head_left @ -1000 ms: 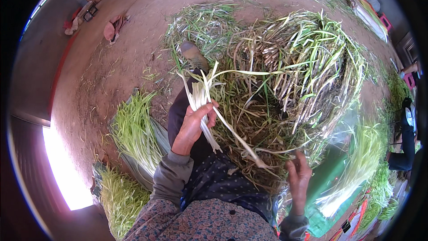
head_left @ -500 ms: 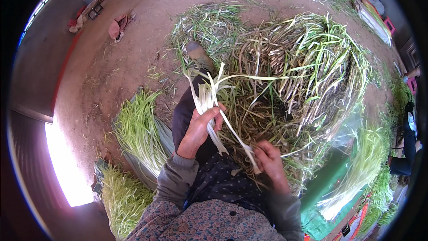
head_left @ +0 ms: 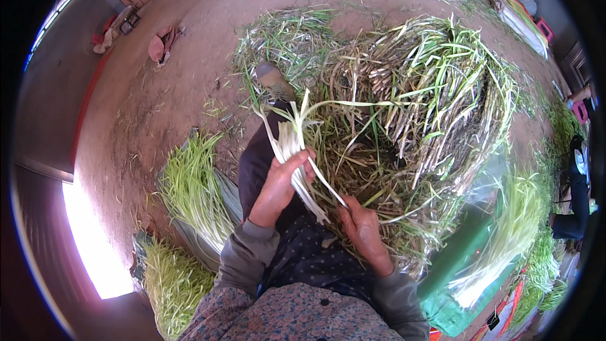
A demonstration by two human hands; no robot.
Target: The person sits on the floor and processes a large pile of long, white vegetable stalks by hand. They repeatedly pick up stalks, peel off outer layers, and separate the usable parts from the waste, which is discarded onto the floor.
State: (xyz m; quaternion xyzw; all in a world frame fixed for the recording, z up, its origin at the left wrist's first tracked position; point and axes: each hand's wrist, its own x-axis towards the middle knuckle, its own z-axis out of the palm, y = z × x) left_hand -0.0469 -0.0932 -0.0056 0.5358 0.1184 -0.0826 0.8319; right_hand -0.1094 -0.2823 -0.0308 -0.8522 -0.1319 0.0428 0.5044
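My left hand is closed around a small bundle of white, leafy stalks that look like green garlic. Their pale leaf ends point away from me, and the white lower ends hang below my fingers toward my lap. One longer stalk slants from my left hand to my right hand. The fingers of my right hand are pinched on its lower part, and its root end is hidden behind them. Beyond both hands lies a big heap of untrimmed stalks, with brownish ends and green leaves.
Cleaned light green stalks lie in a bunch at my left, with another bunch nearer. On the right, pale stalks rest over a green plastic-wrapped bundle. Leaf scraps cover the floor by my shoe. A person's dark-clothed leg shows far right.
My right hand has moved up and left along the single stalk, closer to my left hand, and now covers the root end that showed before. My left hand keeps its hold on the bundle.
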